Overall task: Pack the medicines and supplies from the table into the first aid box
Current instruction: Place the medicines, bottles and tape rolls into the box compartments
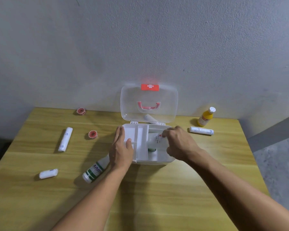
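Near: green-label bottle (94, 171) lies on worktop (157, 189) beside L hand (121, 150), flat and open on tray (137, 135). R hand (178, 144) pinches white bottle (155, 139) over first aid box (162, 160). Risk: bottle jams against tray, tips. Far: yellow bottle (205, 117) unpacked.

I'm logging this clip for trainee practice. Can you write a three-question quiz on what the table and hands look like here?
1. True or false: the first aid box has its lid open.
2. How many red tape rolls lie on the table?
3. Which hand holds a white packet over the box: A) left, B) right?

Key:
1. True; the lid stands upright against the wall.
2. Two: one near the far edge and one nearer the box.
3. B; the right hand pinches the white packet, while the left hand rests on the tray.
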